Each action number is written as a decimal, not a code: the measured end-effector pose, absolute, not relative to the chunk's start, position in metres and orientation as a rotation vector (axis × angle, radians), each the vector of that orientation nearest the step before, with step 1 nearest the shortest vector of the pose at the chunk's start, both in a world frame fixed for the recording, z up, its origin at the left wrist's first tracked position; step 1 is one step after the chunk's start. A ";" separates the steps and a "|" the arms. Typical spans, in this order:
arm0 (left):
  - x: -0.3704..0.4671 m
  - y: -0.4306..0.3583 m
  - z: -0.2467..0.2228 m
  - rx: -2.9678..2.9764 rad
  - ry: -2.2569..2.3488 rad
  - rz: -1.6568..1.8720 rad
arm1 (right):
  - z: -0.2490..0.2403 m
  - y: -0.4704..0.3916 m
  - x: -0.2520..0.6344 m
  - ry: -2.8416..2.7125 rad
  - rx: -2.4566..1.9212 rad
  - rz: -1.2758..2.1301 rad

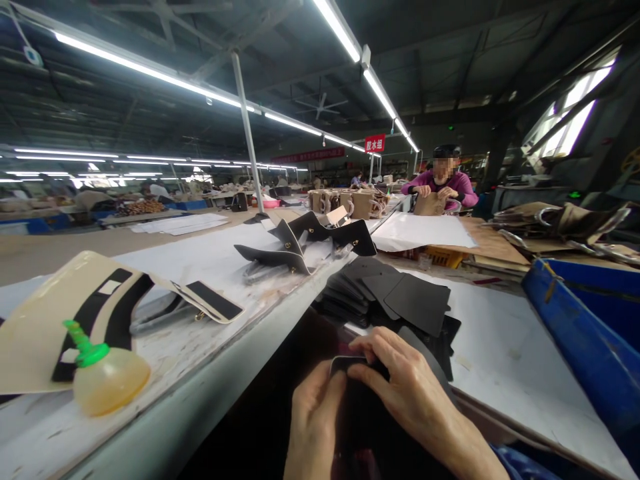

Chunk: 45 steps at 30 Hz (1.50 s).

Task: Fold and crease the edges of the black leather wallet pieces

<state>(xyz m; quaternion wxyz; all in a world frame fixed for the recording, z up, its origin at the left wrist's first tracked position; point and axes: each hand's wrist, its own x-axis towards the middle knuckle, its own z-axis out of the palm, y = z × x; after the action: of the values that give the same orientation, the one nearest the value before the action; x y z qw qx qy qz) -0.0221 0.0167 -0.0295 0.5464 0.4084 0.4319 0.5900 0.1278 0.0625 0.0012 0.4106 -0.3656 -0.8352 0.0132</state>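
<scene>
Near six o'clock in the view, a dark, pale-edged piece [354, 362] is lying between nearly closed hands: the left hand [314, 408] is pinching its left end, the right hand [404, 375] its upper edge. Light, even thumb pressure is probably keeping the edge from creasing. Black panels [419, 301] are resting at one o'clock from it.

Matt black panels [417, 299], glossy cream sheet [55, 300], translucent plastic bottle [111, 383]
</scene>
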 end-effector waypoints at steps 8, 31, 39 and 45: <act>-0.022 0.017 -0.031 0.948 0.973 1.435 | 0.005 0.068 0.131 -2.062 -0.937 0.044; -0.033 0.014 -0.029 0.990 1.066 1.552 | -0.001 0.065 0.124 -2.090 -0.839 -0.057; -0.039 0.020 -0.032 1.060 1.239 1.664 | -0.005 0.067 0.120 -2.066 -0.849 -0.089; -0.032 0.016 -0.030 0.952 1.130 1.617 | -0.006 0.064 0.115 -2.036 -0.867 -0.050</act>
<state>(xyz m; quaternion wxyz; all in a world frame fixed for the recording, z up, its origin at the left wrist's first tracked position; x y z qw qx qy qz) -0.0318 0.0158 -0.0298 0.4581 0.3863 0.4587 0.6562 0.1147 0.0635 -0.0056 0.4475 -0.3503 -0.8225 -0.0202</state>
